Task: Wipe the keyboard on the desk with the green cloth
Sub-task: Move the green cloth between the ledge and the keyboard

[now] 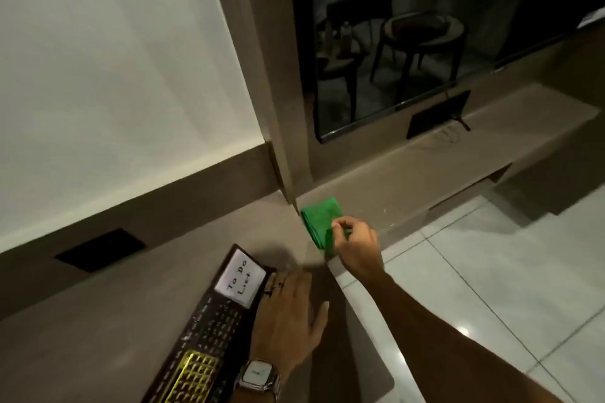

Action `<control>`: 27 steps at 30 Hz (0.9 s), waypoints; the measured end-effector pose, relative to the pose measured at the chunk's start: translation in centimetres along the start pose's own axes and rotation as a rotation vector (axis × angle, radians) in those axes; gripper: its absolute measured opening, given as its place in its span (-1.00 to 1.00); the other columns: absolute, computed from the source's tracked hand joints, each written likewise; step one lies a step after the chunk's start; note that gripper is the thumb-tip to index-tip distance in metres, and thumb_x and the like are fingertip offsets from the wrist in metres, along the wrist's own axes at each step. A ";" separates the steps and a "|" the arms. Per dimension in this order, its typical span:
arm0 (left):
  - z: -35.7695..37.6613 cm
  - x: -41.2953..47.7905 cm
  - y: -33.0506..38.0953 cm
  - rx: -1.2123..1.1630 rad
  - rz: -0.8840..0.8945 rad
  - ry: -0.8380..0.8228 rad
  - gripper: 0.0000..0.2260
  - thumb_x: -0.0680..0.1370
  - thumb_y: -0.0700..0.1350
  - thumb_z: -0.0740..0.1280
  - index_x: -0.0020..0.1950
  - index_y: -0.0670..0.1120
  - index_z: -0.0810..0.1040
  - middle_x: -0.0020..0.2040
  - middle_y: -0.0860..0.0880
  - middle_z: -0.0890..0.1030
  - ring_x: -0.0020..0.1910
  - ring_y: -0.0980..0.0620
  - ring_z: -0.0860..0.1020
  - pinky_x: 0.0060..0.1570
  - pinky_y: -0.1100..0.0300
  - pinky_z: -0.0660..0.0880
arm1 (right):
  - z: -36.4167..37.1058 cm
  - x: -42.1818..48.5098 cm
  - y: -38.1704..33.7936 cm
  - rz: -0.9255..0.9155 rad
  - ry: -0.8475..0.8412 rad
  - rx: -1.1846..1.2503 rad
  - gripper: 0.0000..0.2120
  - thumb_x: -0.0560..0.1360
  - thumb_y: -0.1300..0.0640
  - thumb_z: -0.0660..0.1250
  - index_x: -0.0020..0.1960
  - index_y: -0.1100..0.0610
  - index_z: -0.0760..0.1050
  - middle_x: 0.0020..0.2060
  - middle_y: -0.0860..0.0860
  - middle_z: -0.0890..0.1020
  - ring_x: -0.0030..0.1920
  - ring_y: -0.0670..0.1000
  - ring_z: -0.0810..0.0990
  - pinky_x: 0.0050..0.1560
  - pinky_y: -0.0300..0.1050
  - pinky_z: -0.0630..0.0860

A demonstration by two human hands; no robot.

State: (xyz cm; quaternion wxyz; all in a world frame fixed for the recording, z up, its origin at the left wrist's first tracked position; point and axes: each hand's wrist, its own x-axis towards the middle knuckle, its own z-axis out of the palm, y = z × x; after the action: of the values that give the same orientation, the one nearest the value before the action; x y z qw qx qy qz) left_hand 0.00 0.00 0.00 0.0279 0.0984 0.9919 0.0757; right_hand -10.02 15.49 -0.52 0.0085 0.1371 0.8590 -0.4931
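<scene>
A dark keyboard (209,330) with some yellow-lit keys lies on the brown desk (98,337) at the bottom centre. A white note reading "To Do List" (240,281) rests on its far end. My left hand (291,314), with a ring and a wristwatch, lies flat on the desk beside the keyboard's right edge, fingers apart, holding nothing. A folded green cloth (319,217) sits on the lower ledge just past the desk's corner. My right hand (355,244) reaches over it, its fingers pinched on the cloth's near edge.
A black socket plate (100,249) is set in the desk's back panel at the left. A glass pane (409,42) rises behind the ledge, with a black plate (438,114) below it. White tiled floor (491,271) lies to the right of the desk's edge.
</scene>
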 end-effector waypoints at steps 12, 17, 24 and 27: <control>10.5 1.6 -1.6 -0.003 0.134 -0.115 -0.17 0.49 0.48 -0.06 0.57 -0.03 -0.08 0.60 -0.07 -0.06 0.57 -0.07 -0.12 0.47 -0.06 -0.14 | 6.3 9.3 7.9 0.096 -0.094 -0.409 -0.57 0.54 -0.13 0.26 0.31 0.08 0.36 0.21 0.24 0.48 0.23 0.26 0.37 0.15 0.11 0.39; 10.8 1.6 -1.5 -0.017 0.124 -0.087 -0.18 0.49 0.47 -0.05 0.57 -0.05 -0.04 0.60 -0.07 -0.03 0.57 -0.07 -0.09 0.45 -0.07 -0.09 | 7.6 10.6 8.4 0.085 -0.026 -0.250 -0.53 0.42 -0.01 0.47 0.19 0.11 0.33 0.14 0.21 0.54 0.19 0.27 0.47 0.10 0.17 0.50; 11.1 1.7 -1.7 -0.016 0.130 -0.131 -0.16 0.48 0.47 -0.07 0.57 -0.03 -0.14 0.61 -0.06 -0.13 0.57 -0.04 -0.19 0.48 -0.11 -0.17 | 7.3 11.4 7.5 0.383 -0.095 0.344 -0.72 0.34 0.23 0.54 -0.05 0.15 0.49 -0.07 0.16 0.65 -0.21 0.04 0.62 -0.41 -0.15 0.58; 10.3 1.6 -1.6 -0.022 0.126 -0.179 -0.16 0.48 0.46 -0.06 0.56 -0.03 -0.19 0.60 -0.05 -0.19 0.56 -0.03 -0.25 0.51 -0.13 -0.19 | 5.9 9.7 5.9 0.253 -0.059 0.374 -0.77 0.40 0.21 0.49 0.00 0.11 0.51 -0.19 0.02 0.62 -0.23 -0.07 0.60 -0.52 -0.33 0.49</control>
State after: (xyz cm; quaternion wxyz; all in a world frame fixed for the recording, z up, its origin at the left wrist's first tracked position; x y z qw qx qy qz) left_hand -1.19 0.28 -10.50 0.1126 0.1666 0.9764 0.0793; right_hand -18.68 15.48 -10.00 0.0698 0.2285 0.7279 -0.6427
